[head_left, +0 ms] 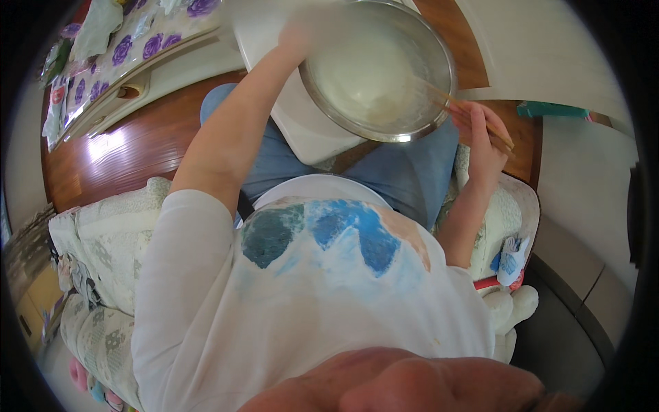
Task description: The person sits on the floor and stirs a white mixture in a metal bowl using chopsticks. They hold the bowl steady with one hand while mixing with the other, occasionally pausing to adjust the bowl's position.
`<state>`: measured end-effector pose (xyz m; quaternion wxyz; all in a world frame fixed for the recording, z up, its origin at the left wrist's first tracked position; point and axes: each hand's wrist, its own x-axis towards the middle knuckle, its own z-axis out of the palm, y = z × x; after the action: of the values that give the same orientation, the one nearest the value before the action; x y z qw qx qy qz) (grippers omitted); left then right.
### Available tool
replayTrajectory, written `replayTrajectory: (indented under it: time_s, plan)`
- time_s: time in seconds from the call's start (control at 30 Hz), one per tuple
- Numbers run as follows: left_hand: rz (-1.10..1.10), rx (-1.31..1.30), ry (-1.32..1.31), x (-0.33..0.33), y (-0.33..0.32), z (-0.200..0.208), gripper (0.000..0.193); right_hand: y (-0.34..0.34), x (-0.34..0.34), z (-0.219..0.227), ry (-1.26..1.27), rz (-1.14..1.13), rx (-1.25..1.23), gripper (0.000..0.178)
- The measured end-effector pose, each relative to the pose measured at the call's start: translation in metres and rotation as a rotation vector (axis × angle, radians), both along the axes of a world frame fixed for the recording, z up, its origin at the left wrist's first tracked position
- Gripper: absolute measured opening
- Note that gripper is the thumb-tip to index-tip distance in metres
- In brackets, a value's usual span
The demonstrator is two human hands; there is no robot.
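The right hand (pixel 484 134) has its grip closed around a pair of wooden chopsticks (pixel 439 98), fingers wrapped near their upper ends, with the tips slanting over the right wall of a wide stainless steel bowl (pixel 388 133) and down toward the pale mixture (pixel 360 79) inside. Whether the tips are sunk in it or just touching its edge is hard to tell. The left hand (pixel 302 31) is at the bowl's far left rim — too blurred to say how its fingers stand, or whether they have hold of the rim or of something else

The bowl sits in front of the seated person, partly over a white flat-topped surface (pixel 319 137) with a rounded corner, its right side reaching out above the blue trousers (pixel 405 172)

As for progress, the mixture is already in the bowl and lies as one broad, creamy-white pool, so the combining seems well begun. It does not look finished, though: the middle of the pool shows an uneven patch, and a thin, cloudy film coats the right inner wall. What appears left is to even out that patch and gather in the film — though its true thickness cannot be judged from this view
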<state>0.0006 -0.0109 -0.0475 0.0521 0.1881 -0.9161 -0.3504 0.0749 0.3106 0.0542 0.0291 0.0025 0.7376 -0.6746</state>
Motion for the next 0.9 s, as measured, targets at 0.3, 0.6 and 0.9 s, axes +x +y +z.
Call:
replayTrajectory:
  time_s: [0.3, 0.6, 0.9]
  plan:
    - [0.002, -0.027, 0.063, 0.002, -0.002, -0.004, 0.05, -0.057, -0.024, -0.057, 0.219, 0.044, 0.218, 0.011]
    - [0.013, -0.012, 0.083, 0.005, -0.001, -0.001, 0.051, -0.085, 0.034, -0.027, 0.382, 0.452, 0.294, 0.01]
    - [0.011, -0.011, 0.058, 0.005, 0.002, 0.004, 0.051, -0.047, 0.043, -0.024, 0.309, 0.271, 0.329, 0.01]
